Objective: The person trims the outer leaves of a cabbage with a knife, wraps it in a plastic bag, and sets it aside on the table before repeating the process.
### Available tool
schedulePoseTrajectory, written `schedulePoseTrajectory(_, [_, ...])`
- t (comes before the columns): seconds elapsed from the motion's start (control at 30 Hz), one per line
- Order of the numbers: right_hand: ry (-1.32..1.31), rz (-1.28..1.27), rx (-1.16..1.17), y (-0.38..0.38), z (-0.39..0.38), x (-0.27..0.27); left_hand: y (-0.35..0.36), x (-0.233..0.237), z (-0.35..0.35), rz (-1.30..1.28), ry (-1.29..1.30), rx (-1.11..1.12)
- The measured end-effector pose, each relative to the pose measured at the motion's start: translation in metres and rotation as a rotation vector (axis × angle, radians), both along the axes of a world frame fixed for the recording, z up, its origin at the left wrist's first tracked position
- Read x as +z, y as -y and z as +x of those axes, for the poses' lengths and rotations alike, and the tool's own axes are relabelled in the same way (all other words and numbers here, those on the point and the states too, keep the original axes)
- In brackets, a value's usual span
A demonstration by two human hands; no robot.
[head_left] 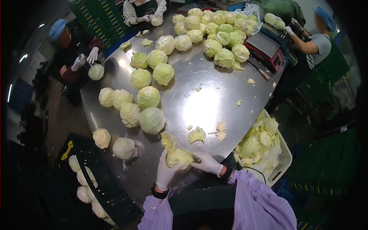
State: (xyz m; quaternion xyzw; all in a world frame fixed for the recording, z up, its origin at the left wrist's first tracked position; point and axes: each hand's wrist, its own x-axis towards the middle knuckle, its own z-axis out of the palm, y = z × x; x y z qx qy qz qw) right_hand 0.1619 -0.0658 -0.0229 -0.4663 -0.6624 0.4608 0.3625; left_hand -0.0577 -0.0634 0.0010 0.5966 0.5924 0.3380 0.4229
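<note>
A pale green cabbage [180, 158] is held near the table's front edge, with a loose outer leaf [168, 141] sticking up at its upper left. My left hand [166, 172], in a white glove, is closed around the cabbage's left and lower side. On the right side, my gloved right hand [209, 163] is closed, its fingertips against the cabbage. A small dark object shows at those fingertips; its kind is hidden. Torn leaf pieces [197, 135] lie just beyond the hands. A plastic-wrapped cabbage [124, 148] sits to the left.
Several cabbages [152, 120] stand on the metal table [184, 82], with a larger pile [224, 57] farther back. A red scale [264, 48] and a knife [263, 74] are at right. A leaf-filled crate [281, 165] stands right, a dark crate [111, 195] left. Three co-workers handle cabbages around the table.
</note>
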Motion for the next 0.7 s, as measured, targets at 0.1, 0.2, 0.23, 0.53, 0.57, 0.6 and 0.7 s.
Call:
schedulePoseTrajectory(0.1, [0.174, -0.057, -0.047, 0.001, -0.001, 0.017, -0.002, 0.004, 0.016, 0.074, -0.257, 0.061])
schedulePoseTrajectory(0.2, [0.252, -0.183, -0.238, -0.011, 0.016, 0.021, 0.000, 0.015, 0.017, -0.100, -0.255, 0.090])
schedulePoseTrajectory(0.23, [0.190, -0.154, -0.280, -0.014, 0.023, 0.011, 0.002, 0.013, 0.017, -0.101, -0.256, 0.094])
schedulePoseTrajectory(0.53, [0.355, 0.152, -0.231, -0.020, -0.013, 0.021, 0.022, 0.004, 0.051, 0.286, -0.563, -0.197])
schedulePoseTrajectory(0.57, [0.354, 0.151, -0.230, -0.027, -0.007, 0.011, 0.021, 0.003, 0.048, 0.286, -0.564, -0.197])
schedulePoseTrajectory(0.6, [0.362, -0.005, -0.300, -0.037, 0.005, 0.005, 0.019, 0.003, 0.043, 0.269, -0.496, -0.207])
schedulePoseTrajectory(0.7, [0.394, -0.173, -0.336, -0.046, 0.032, 0.008, 0.022, 0.008, 0.039, 0.228, -0.421, -0.254])
